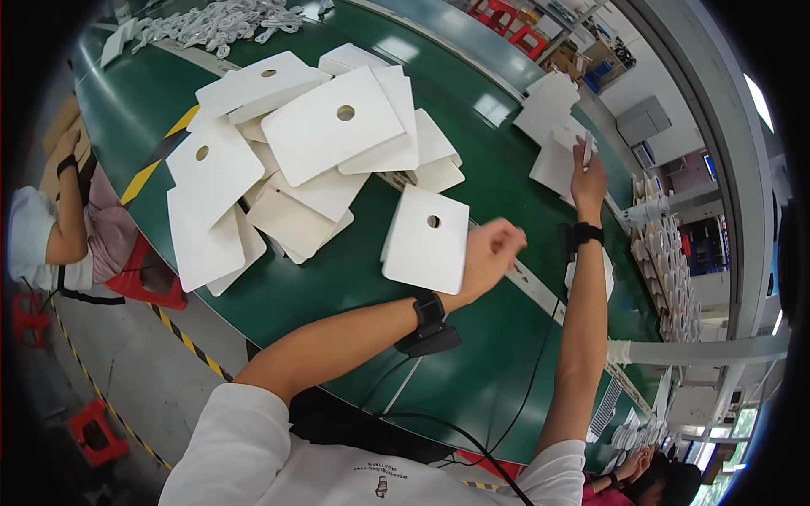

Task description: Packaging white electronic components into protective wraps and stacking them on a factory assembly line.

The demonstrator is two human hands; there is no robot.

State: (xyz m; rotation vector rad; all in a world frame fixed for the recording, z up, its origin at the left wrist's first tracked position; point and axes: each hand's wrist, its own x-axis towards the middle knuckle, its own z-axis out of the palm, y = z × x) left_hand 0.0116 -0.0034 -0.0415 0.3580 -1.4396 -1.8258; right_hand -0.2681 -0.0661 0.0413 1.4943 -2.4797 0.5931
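My left hand (491, 257) is beside a stack of white flat cardboard pieces (426, 244) with a round hole in the top one. Its fingers curl inward, slightly blurred, and whatever they may hold is hidden. Farther off to the right, my right hand (588, 179) is raised and closed on a small white piece (588, 147), seen nearly edge-on. Just past it lie more white flat pieces (553, 164). A loose heap of the same holed white cardboard pieces (333, 126) spreads over the green table (363, 291) to the left.
Bundled white cables (228, 24) lie at the far left. White items stand in rows (662, 261) along the right. Dark cables (531, 396) run near my arms. A person (63, 223) sits at the left edge, and another person's hands (633, 466) show at lower right.
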